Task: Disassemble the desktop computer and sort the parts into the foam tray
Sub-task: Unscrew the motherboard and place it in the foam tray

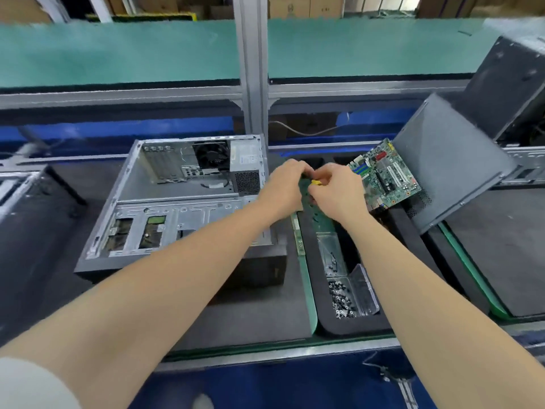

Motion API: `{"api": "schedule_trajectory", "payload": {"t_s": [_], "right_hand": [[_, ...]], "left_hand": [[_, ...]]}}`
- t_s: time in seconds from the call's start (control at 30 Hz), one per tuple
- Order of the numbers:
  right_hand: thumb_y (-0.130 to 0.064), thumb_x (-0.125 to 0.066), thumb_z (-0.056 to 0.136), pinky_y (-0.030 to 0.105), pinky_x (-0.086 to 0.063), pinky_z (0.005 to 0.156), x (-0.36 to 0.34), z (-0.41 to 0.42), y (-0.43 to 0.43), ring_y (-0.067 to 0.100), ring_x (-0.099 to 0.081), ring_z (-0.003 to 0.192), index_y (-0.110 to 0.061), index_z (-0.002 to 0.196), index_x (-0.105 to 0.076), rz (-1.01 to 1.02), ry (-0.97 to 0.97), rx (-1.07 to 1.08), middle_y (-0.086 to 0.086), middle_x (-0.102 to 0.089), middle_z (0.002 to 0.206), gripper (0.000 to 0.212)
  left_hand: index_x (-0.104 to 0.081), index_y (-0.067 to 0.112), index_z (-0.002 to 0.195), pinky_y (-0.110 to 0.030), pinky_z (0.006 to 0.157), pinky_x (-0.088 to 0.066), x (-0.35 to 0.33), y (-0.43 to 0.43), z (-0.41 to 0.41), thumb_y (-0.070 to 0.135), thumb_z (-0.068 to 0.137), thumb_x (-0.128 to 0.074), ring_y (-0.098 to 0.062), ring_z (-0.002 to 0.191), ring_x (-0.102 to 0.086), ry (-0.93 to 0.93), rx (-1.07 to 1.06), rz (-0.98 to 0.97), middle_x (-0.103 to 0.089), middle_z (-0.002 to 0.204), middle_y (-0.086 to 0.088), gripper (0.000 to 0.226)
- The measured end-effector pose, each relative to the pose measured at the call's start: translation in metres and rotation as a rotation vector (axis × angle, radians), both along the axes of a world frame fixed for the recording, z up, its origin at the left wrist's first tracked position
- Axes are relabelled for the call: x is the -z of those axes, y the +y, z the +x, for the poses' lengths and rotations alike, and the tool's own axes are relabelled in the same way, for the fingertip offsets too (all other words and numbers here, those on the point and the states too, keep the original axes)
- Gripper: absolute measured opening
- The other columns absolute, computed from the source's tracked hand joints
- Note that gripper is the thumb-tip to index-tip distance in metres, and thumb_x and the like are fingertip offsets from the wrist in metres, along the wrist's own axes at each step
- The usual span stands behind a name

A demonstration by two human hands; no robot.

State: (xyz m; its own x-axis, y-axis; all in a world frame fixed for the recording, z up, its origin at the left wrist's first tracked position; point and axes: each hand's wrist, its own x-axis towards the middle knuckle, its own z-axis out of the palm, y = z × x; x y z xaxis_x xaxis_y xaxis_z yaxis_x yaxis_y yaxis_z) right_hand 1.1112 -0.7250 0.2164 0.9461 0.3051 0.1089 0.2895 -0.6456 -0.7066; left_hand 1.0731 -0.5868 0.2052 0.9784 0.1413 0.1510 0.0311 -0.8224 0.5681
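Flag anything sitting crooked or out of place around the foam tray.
The grey side panel leans tilted over the right edge of the foam tray, and the motherboard stands propped at an angle beside it, not flat. Screws sit inside their clear box.

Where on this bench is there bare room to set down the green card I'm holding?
Free: the dark grey mat before the open grey metal computer case, left of the black foam tray; the dark mat right of the leaning grey side panel. Crowded: the tray's far end, where left hand and right hand grip the green circuit card beside the green motherboard.
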Motion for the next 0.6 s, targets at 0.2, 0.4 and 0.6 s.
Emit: {"api": "schedule_trajectory", "payload": {"t_s": [0.2,0.4,0.6], "right_hand": [[-0.013,-0.071,0.085,0.032,-0.060,0.086,-0.028,-0.038,0.084,0.019,-0.075,0.089,-0.018,0.105,-0.079,0.129,-0.013,-0.113,0.001,-0.078,0.094,0.022],[-0.007,-0.075,0.081,0.025,-0.055,0.073,-0.042,-0.079,0.168,0.014,-0.067,0.087,-0.022,0.096,-0.068,0.151,-0.055,-0.223,-0.008,-0.068,0.091,0.023],[-0.002,-0.072,0.083,0.047,-0.063,0.065,-0.042,-0.116,0.230,0.024,-0.075,0.072,-0.021,0.099,-0.051,0.197,-0.018,-0.308,0.008,-0.070,0.081,0.033]], "left_hand": [[-0.065,0.028,0.129,-0.028,0.088,-0.043,-0.025,0.112,-0.046,-0.017,0.086,-0.051,-0.022,0.120,-0.056,0.022,-0.080,0.099,-0.058,0.134,-0.003,0.063],[-0.070,0.018,0.124,-0.023,0.100,-0.046,-0.032,0.209,-0.104,-0.019,0.086,-0.043,-0.018,0.118,-0.062,0.026,-0.152,0.143,-0.069,0.126,-0.002,0.060],[-0.073,0.018,0.107,-0.021,0.091,-0.051,-0.027,0.274,-0.158,-0.019,0.084,-0.032,-0.009,0.101,-0.068,0.111,-0.077,0.081,-0.076,0.106,0.004,0.060]]}}
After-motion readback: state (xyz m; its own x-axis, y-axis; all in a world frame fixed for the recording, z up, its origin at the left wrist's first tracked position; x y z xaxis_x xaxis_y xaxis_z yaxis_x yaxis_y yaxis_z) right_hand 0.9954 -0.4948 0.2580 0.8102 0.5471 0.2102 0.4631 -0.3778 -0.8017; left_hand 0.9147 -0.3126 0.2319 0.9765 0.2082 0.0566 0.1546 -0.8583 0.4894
